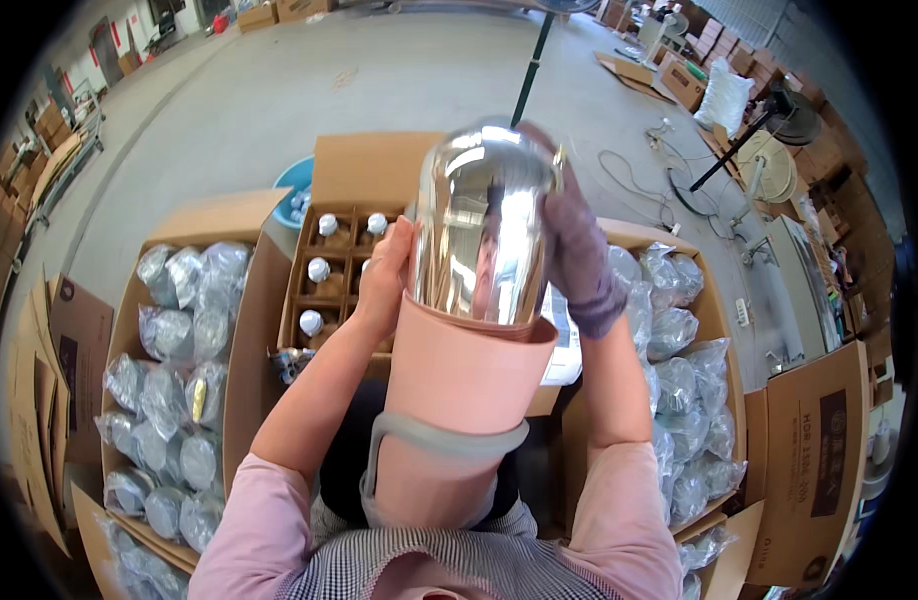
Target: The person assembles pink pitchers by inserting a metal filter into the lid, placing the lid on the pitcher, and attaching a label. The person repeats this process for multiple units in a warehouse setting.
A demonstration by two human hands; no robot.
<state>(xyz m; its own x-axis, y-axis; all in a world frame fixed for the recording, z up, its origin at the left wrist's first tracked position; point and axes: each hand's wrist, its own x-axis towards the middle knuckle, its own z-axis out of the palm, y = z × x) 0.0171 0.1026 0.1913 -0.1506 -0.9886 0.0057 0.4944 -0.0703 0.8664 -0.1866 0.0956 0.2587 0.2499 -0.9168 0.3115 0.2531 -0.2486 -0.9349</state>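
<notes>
Clock reference: positions read from the silver liner [479, 240], centre of work.
Left hand [385, 278]: bare; at 8 o'clock, fingers grasping the liner's side just above the pink shell [459, 375].
Right hand [581, 235]: in a greyish-purple glove; at 3 o'clock, grasping the opposite side of the liner.
Liner: mirror-finished, rounded end toward 12 o'clock; lower end inside the shell's mouth, with a gap at the rim's 4 o'clock side.
Shell: cylindrical, at 6 o'clock, above the person's lap.
Grey band [459, 437]: translucent, around the shell's lower part.
Divided carton [374, 160]: open, at 9 o'clock; white-topped items [319, 270] stand in its compartments.
Left carton [259, 350]: at 8 o'clock, filled with wrapped items [166, 333] in clear plastic.
Right carton [717, 325]: at 4 o'clock, similarly filled.
Blue basin [295, 178]: between 9 and 10 o'clock, beyond the divided carton.
White sack [726, 95]: at 2 o'clock, well apart.
</notes>
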